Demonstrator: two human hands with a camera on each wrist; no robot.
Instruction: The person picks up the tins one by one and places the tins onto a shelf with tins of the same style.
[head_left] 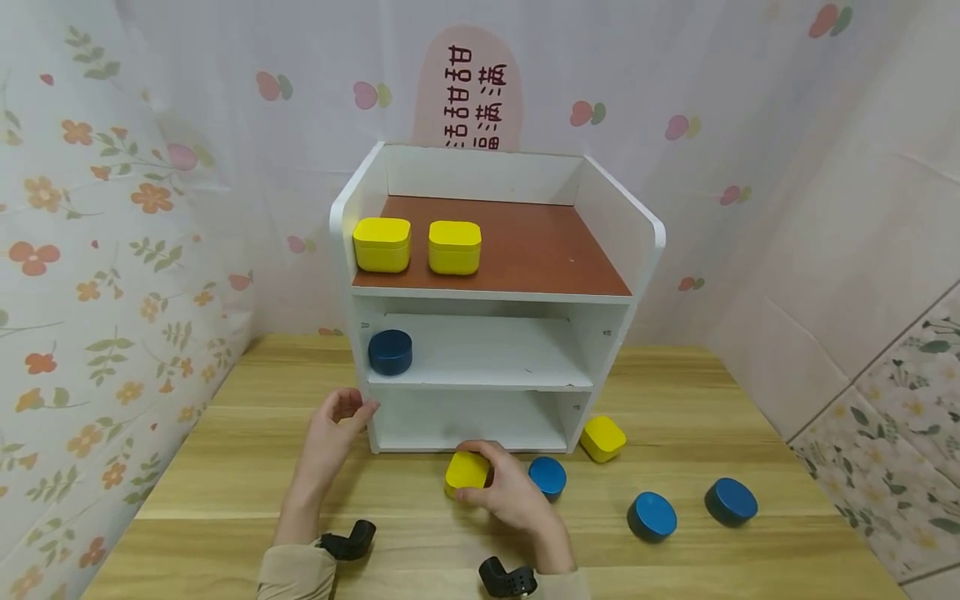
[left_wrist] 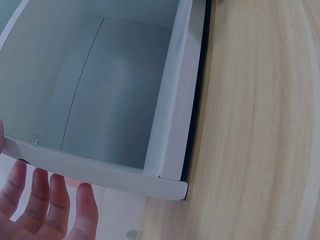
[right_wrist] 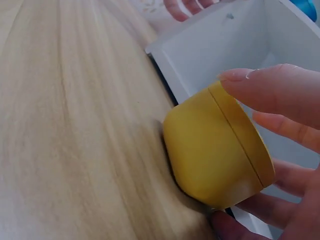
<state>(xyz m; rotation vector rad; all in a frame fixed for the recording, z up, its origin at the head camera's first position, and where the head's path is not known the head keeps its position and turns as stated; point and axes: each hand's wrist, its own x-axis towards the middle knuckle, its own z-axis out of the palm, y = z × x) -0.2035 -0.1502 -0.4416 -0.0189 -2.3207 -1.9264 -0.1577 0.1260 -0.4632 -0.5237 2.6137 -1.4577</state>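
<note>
My right hand [head_left: 510,487] grips a yellow lidded box [head_left: 467,472] with rounded corners, at the table in front of the shelf's bottom compartment. In the right wrist view, thumb and fingers lie on either side of the yellow box [right_wrist: 215,150], whose lid seam shows. My left hand [head_left: 337,429] is at the front edge of the left side panel of the white shelf [head_left: 480,377]. In the left wrist view, the fingers [left_wrist: 57,200] are loosely bent beside that panel, and the thumb is mostly out of frame.
Two yellow boxes [head_left: 382,245] stand on the brown top. A blue round tin [head_left: 390,352] sits at the left of the middle shelf. On the table to the right are another yellow box [head_left: 603,438] and three blue tins [head_left: 652,516]. Patterned curtains hang behind.
</note>
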